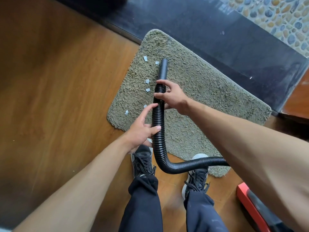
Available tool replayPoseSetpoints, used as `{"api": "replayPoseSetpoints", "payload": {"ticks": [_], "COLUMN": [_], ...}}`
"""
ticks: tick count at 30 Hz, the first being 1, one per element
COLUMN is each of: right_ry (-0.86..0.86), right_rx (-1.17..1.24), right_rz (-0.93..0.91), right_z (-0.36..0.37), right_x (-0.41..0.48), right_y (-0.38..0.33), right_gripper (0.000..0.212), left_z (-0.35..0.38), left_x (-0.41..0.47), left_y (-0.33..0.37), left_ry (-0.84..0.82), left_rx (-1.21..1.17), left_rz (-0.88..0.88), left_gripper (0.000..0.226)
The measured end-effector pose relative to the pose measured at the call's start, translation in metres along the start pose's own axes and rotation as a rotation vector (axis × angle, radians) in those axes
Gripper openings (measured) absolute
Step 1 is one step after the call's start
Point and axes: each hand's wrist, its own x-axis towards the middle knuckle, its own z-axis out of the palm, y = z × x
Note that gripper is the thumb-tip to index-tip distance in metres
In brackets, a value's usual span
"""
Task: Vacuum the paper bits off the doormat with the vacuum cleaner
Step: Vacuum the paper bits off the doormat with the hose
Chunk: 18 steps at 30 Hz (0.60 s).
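A right hand [168,96] grips a ribbed black hose [158,143], likely light and bendy, just behind its stiff nozzle [163,68] over the doormat [209,91], while the left hand [142,129] loosely clasps it lower, beside flimsy paper bits [147,81].

Dark trousers [143,198], black laced sneakers [143,162] (white soles).

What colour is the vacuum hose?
Black, the ribbed vacuum hose, clearest in the head view.
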Motion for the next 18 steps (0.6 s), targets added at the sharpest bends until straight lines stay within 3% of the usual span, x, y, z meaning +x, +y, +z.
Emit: {"api": "replayPoseSetpoints", "payload": {"ticks": [11,18], "right_ry": [-0.019,0.025], "right_rx": [-0.052,-0.216], "right_rz": [-0.01,-0.082], "right_z": [0.025,0.043], "right_x": [0.007,0.02], "right_y": [-0.004,-0.016], "right_gripper": [0.051,0.053], "left_z": [-0.016,-0.027], "left_x": [-0.009,-0.014], "left_y": [-0.009,-0.002], "left_ry": [0.014,0.029], "left_rx": [-0.055,-0.048], "left_rz": [0.002,0.023], "left_gripper": [0.072,0.069]}}
